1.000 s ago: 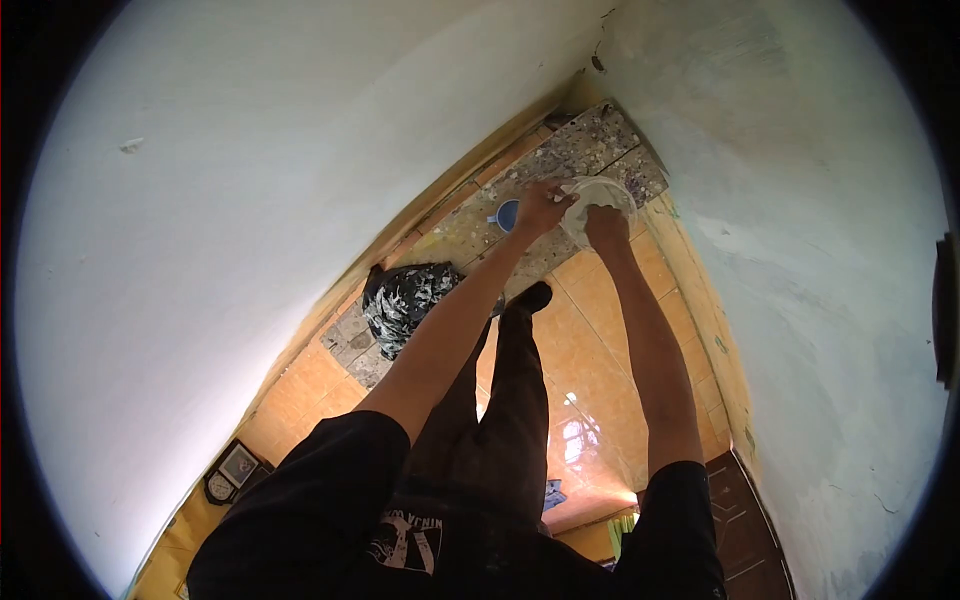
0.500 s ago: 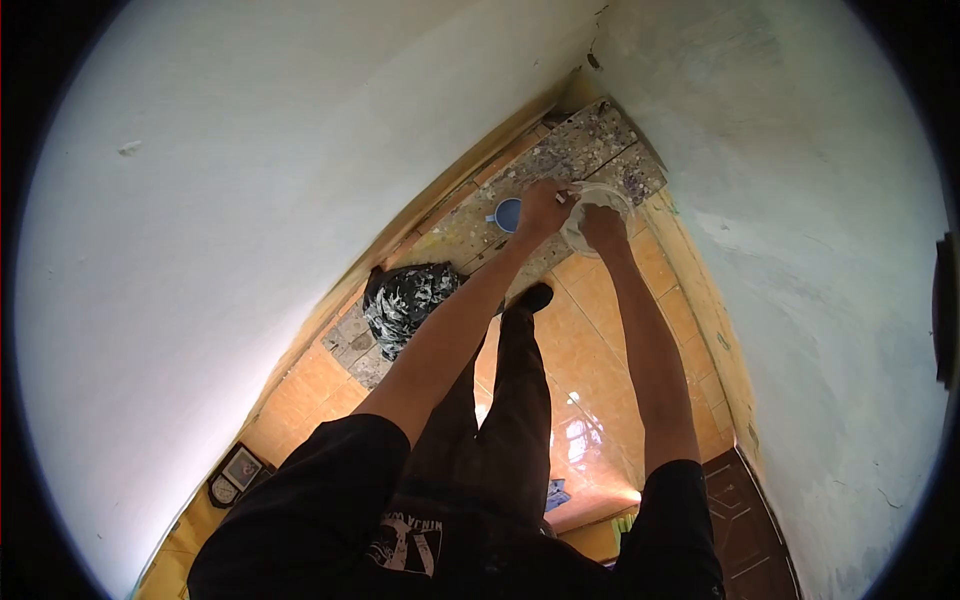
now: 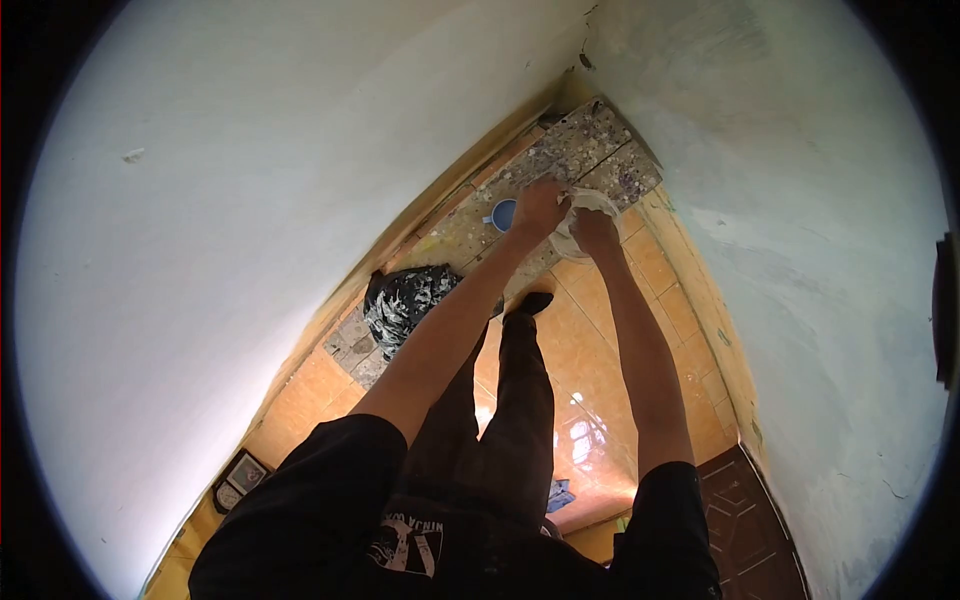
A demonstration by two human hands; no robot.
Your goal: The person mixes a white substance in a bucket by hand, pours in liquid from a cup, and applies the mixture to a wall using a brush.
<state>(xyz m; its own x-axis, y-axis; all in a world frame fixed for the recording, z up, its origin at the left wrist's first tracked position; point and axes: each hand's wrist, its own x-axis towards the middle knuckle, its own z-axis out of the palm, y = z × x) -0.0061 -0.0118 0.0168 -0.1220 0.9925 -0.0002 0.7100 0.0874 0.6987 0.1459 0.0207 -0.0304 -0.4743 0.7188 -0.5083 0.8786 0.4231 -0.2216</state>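
My left hand [image 3: 541, 208] is closed at the left rim of a pale, see-through tub [image 3: 567, 243], fingers curled over its edge. Inside the tub's mouth is my right hand [image 3: 595, 229], bent into a fist; its fingertips and whatever they hold are hidden. The tub looks tilted and has whitish smears in it. Just left of my left hand, a blue mug [image 3: 503, 214] stands on a paint-spattered plank [image 3: 570, 145].
A black-and-white cloth [image 3: 408, 300] lies bunched on the plank's near part. Pale walls [image 3: 250, 200] meet in a corner ahead. Orange floor tiles [image 3: 610, 345] lie below, with a brown door panel [image 3: 745, 520] at lower right and framed items [image 3: 240, 478] at lower left.
The tub has shifted slightly left and tipped. My right hand has moved a little left and down with it, closer to my left hand, which stays at the rim.
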